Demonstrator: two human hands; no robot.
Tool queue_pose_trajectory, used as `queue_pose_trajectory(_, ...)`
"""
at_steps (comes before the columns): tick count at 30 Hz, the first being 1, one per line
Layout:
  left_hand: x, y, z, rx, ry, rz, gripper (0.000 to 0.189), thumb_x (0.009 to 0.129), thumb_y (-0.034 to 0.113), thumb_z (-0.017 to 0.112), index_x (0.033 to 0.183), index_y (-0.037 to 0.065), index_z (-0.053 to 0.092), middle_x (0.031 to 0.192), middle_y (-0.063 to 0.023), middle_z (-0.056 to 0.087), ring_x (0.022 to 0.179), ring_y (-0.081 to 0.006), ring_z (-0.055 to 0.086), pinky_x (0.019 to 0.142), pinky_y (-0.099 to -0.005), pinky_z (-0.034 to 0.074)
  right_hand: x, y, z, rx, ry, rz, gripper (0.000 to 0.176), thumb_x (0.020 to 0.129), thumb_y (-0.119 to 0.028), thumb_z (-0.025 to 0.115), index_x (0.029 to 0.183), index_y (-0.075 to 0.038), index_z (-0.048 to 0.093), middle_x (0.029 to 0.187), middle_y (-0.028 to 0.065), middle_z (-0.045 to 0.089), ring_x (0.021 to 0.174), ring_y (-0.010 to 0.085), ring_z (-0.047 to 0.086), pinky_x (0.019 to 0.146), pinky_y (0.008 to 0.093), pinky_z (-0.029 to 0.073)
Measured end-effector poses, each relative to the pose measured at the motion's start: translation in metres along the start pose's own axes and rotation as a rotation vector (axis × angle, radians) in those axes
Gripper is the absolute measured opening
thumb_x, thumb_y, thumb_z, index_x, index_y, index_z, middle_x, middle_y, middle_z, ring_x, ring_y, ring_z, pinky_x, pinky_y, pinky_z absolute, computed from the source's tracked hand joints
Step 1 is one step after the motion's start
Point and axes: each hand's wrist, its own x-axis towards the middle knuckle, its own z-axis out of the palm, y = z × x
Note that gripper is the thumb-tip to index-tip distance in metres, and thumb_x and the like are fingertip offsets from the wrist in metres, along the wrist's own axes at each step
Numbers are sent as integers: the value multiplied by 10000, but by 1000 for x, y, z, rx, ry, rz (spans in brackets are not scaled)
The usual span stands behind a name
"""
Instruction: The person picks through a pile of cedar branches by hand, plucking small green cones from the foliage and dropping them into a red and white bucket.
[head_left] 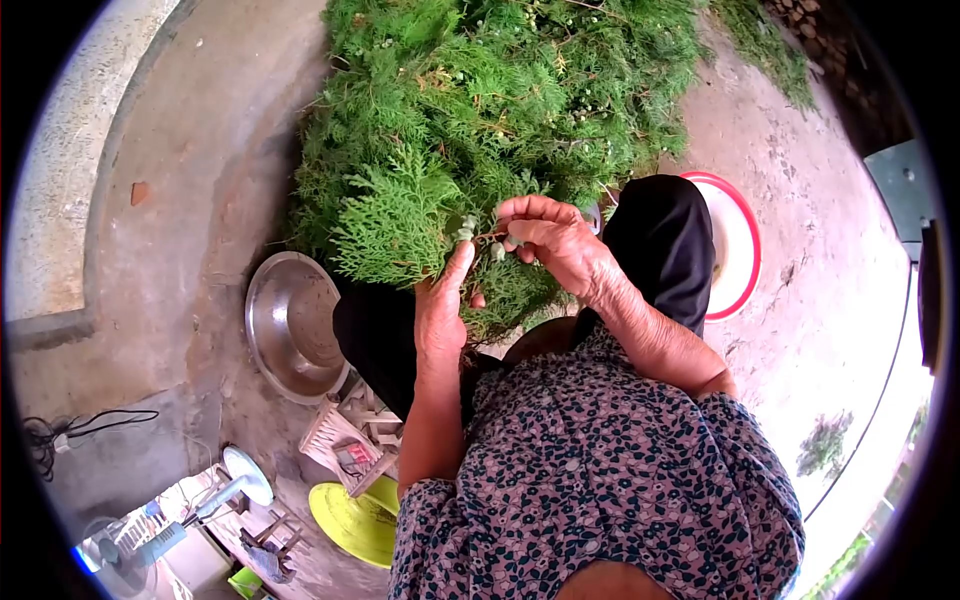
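In front of my knees lies a big heap of green cypress branches (pixel 520 90). My left hand (pixel 440 300) is closed around a leafy cypress sprig (pixel 395 225), whose flat fronds fan out to the left. At the sprig's right end sit several pale green cones (pixel 467 228). My right hand (pixel 560 240) pinches at this end with thumb and fingers, on a small green cone (pixel 511 243) that the fingers partly cover. Another pale cone (pixel 497 252) hangs just below, between the two hands.
A metal basin (pixel 292 330) stands on the concrete floor left of my knee. By my right knee is a white basin with a red rim (pixel 745 215). Behind on the left are a wooden chair (pixel 340 445), a yellow-green round lid or basin (pixel 350 525) and a fan (pixel 160 540).
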Motion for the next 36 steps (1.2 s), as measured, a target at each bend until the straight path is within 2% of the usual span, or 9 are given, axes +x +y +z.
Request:
queue_pose_trajectory(8,-1,-11,1,167,193,46,407,716,249,735,1013,62,530,877,-21,616,615,-57,517,364,-175,312,6,20,-5,-162,163,-174,164,859,-13,514,996,-37,601,838,13,628,734,67,568,584,205,437)
queue_pose_trajectory(10,-6,-8,5,250,239,47,274,731,156,717,956,66,587,837,19,613,599,-48,493,352,-195,260,7,21,-3,-143,210,-161,150,864,-19,506,970,-42,608,820,13,633,716,65,569,576,206,437)
queue_pose_trajectory(15,-11,-10,8,308,228,28,278,699,175,743,909,73,592,788,28,593,543,-44,461,348,-195,286,13,21,-9,183,360,-101,135,871,-16,483,857,-52,613,762,35,625,626,103,546,510,220,409)
queue_pose_trajectory(18,-15,-11,1,320,297,83,293,692,199,751,901,60,599,716,19,577,465,-53,437,339,-202,292,25,7,-57,230,373,-171,134,895,-129,490,949,-57,591,840,22,607,669,100,522,558,233,401)
queue_pose_trajectory(21,-12,-12,7,357,221,241,283,710,218,738,890,51,599,703,9,570,443,-58,426,338,-206,301,18,-13,-58,323,118,-123,262,884,-306,519,949,-57,567,842,39,573,674,121,505,539,230,381)
queue_pose_trajectory(25,7,-30,-11,571,145,457,245,757,220,694,889,39,594,700,13,567,453,-57,428,349,-197,320,-9,-52,-34,383,91,-291,227,861,-267,564,876,-42,587,809,61,579,645,130,530,515,246,404)
queue_pose_trajectory(28,-3,-23,0,296,126,364,231,762,213,687,891,45,594,711,18,571,459,-57,431,360,-192,327,-27,-65,-18,13,125,-551,134,852,-169,576,897,-46,603,733,36,599,592,80,543,473,189,395)
queue_pose_trajectory(32,-3,-26,0,331,81,346,239,772,197,673,949,52,604,751,24,588,521,-42,458,375,-183,330,-37,-42,15,-180,-105,-395,184,837,-126,593,981,-13,612,781,30,592,577,74,564,434,189,432)
queue_pose_trajectory(36,-11,-16,4,465,200,148,234,760,185,681,957,80,611,801,31,599,584,-39,499,387,-176,325,-20,-3,1,-289,128,-292,233,829,-108,601,1031,7,586,913,32,555,575,55,529,465,182,432)
